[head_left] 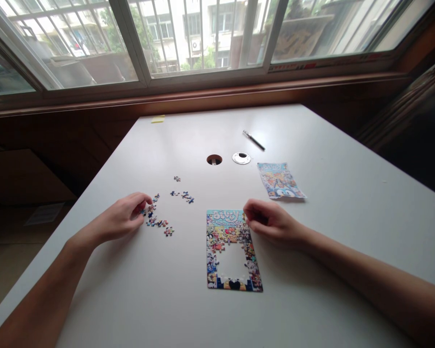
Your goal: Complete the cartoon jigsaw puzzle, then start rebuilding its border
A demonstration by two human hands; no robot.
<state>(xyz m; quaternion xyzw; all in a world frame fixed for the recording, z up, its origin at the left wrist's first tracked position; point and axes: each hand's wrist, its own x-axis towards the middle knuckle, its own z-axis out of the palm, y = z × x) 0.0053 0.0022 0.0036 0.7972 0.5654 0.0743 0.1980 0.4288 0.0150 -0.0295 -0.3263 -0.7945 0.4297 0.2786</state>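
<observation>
A colourful jigsaw puzzle [232,251] lies flat on the white table [311,270], with an unfilled white gap in its lower middle. My right hand [271,223] rests at the puzzle's upper right corner, fingers curled; I cannot tell whether it holds a piece. Several loose puzzle pieces [159,220] are scattered left of the puzzle. My left hand [125,216] sits among them, its fingertips pinching at a loose piece [145,210] at the pile's left edge.
A printed picture sheet [280,181] lies beyond the puzzle to the right. Farther back are a pen [253,140], a round cable hole [214,159], its silver cap [241,158] and a yellow note [158,119]. Windows run behind the table.
</observation>
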